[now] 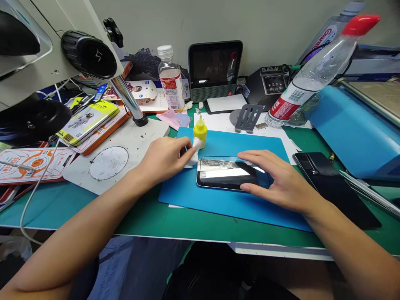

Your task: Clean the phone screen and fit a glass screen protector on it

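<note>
A smartphone (218,171) lies face up on a blue mat (218,204), its glossy black screen reflecting light. My right hand (275,179) spans the phone's right end, thumb and fingers apart along its long edges. At the phone's left end, my left hand (167,158) pinches a crumpled white wipe (196,146) between thumb and fingers. Just behind that wipe stands a small yellow bottle (200,132) with a narrow nozzle tip.
A microscope stand (128,98) rises at left beside stacked boxes (90,121). Behind are a drink bottle (171,81), a smart display (215,68) and a grey phone holder (248,118). At right are a red-capped bottle (312,79), a black phone-like slab (337,187) and a blue case (353,129).
</note>
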A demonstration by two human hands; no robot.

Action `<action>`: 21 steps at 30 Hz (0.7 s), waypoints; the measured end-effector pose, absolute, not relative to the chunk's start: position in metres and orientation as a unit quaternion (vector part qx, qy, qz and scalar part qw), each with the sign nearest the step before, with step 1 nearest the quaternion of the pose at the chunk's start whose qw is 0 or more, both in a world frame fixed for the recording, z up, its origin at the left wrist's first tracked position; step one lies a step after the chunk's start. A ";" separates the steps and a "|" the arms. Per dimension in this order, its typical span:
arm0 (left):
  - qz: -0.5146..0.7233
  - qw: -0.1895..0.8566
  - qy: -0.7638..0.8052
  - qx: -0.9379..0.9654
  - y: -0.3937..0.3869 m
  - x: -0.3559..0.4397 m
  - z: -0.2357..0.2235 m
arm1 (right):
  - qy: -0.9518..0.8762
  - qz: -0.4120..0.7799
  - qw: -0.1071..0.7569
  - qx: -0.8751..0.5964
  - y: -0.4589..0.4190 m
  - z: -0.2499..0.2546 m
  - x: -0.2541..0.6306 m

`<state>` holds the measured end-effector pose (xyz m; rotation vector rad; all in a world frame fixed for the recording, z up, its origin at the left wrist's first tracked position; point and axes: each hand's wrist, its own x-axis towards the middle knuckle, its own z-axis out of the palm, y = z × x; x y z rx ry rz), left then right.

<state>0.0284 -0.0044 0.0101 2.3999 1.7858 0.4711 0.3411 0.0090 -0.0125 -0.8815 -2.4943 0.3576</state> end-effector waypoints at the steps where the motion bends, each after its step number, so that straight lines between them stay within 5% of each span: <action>1: 0.164 0.054 0.582 0.795 -0.004 0.029 0.008 | -0.909 0.130 0.234 -0.320 0.009 -0.013 0.341; 13: 0.075 0.039 0.613 0.786 -0.003 0.026 0.005 | -0.908 0.125 0.241 -0.319 0.007 -0.013 0.338; 21: 0.202 0.046 0.438 0.875 -0.009 0.028 0.011 | -0.916 0.113 0.222 -0.315 0.008 -0.015 0.337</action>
